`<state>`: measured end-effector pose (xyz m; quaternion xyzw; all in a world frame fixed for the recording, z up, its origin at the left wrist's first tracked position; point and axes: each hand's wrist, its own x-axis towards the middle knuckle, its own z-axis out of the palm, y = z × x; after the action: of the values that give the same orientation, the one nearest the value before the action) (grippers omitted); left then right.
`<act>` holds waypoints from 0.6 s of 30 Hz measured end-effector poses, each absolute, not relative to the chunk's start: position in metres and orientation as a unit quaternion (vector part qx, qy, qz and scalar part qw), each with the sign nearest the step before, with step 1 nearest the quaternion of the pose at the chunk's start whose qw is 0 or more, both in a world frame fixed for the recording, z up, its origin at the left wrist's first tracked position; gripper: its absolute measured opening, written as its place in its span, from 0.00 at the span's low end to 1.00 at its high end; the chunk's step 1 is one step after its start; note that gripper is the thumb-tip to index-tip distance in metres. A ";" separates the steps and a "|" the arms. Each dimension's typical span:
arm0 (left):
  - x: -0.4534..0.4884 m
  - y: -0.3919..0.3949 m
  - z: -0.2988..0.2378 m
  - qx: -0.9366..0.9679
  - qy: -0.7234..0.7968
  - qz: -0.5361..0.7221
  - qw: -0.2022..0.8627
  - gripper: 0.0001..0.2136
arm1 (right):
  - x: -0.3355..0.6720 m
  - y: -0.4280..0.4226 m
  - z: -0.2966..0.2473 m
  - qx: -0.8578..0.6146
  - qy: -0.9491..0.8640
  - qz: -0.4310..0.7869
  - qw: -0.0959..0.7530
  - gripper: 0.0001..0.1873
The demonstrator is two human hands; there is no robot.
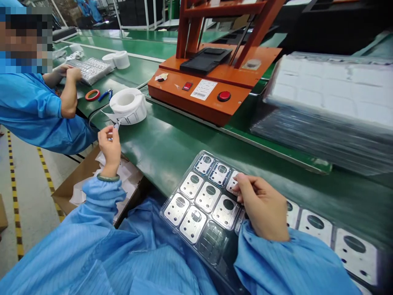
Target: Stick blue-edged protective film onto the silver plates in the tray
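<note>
My left hand (pixel 109 148) is raised beside a roll of white labels (pixel 130 116). Thumb and fingertips pinch a small pale piece, probably a label, close to the loose end of the roll's backing strip. My right hand (pixel 265 205) reaches over a clear plastic tray (pixel 170 201), its thumb and fingers closed at the edge of a silver metal plate (pixel 232 182) in the far row. Other plates, each with a large round hole and small holes, lie in the tray's pockets. One near pocket (pixel 212 242) holds no plate. My right hand and sleeve hide part of the tray.
An orange press (pixel 196 96) with a red button stands behind. To the right are stacked trays (pixel 331 94) and more metal plates (pixel 356 254). Orange tape (pixel 92 95) and blue cutters (pixel 105 94) lie left, near a co-worker (pixel 30 102). A cardboard box (pixel 70 184) holds waste paper.
</note>
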<state>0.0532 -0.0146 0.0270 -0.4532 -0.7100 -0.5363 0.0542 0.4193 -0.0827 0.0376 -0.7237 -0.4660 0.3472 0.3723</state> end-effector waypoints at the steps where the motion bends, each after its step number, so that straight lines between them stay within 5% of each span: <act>1: 0.038 -0.007 0.029 -0.464 -0.714 -0.514 0.102 0.13 | 0.419 -0.082 0.037 -0.722 -0.468 0.346 0.375 0.16; 9: -0.015 0.035 0.041 -0.652 -0.683 -0.303 0.128 0.13 | 0.418 -0.084 0.037 -0.714 -0.475 0.345 0.382 0.16; 18: -0.007 0.050 0.050 -0.704 -0.661 -0.229 0.121 0.14 | 0.422 -0.080 0.023 -0.702 -0.499 0.321 0.393 0.21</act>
<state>-0.0074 0.0503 0.0503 -0.7042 -0.6611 -0.2288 0.1214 0.4223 -0.0800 0.0225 -0.7023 -0.4992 0.3210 0.3931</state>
